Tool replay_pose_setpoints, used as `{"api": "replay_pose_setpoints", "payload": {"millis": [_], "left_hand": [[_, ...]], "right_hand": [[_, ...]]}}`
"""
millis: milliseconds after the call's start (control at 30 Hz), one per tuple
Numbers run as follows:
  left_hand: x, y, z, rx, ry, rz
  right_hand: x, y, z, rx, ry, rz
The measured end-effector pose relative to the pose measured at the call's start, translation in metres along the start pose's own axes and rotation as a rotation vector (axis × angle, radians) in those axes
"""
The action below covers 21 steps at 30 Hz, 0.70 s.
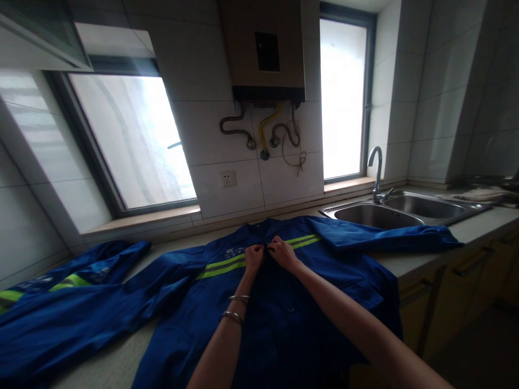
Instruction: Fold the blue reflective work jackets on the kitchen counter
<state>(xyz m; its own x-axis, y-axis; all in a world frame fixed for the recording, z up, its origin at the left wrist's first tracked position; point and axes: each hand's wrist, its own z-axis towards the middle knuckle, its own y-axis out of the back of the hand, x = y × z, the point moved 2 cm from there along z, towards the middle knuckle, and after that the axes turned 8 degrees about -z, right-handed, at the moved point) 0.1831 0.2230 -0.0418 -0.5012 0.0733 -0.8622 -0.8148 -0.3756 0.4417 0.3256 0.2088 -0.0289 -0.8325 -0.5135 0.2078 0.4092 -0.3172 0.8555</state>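
Observation:
A blue work jacket (243, 302) with yellow-green and grey stripes lies spread face up, its collar toward the wall and its sleeves out to both sides. At the upper front opening, level with the chest stripe, my left hand (254, 256) pinches the front edge. Right beside it my right hand (281, 253) grips the other side of the same edge, the fingertips of both hands nearly meeting. Whatever small fastening lies between the fingers is hidden. Lower on the front a round button or snap (290, 309) shows. Two silver bangles (233, 316) circle my left wrist.
Another blue garment (101, 265) with bright stripes lies folded at the left of the counter (109, 351). A double steel sink (438, 219) with a tap (377, 173) is at the right. A water heater (263, 48) with pipes hangs on the wall.

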Motion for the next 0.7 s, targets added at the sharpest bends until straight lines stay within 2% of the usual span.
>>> {"api": "replay_pose_setpoints", "payload": {"millis": [133,467,700], "left_hand": [[-0.001,0.001,-0.001,0.024,0.033,-0.066],[-0.006,0.007,-0.004,0.055,0.057,-0.166],[0.000,0.004,-0.004,0.069,0.105,-0.235]], "right_hand": [[0.000,0.002,0.001,-0.012,0.014,-0.042],[-0.005,0.005,0.000,-0.047,0.025,0.087],[0.009,0.007,-0.006,-0.032,0.075,-0.211]]}}
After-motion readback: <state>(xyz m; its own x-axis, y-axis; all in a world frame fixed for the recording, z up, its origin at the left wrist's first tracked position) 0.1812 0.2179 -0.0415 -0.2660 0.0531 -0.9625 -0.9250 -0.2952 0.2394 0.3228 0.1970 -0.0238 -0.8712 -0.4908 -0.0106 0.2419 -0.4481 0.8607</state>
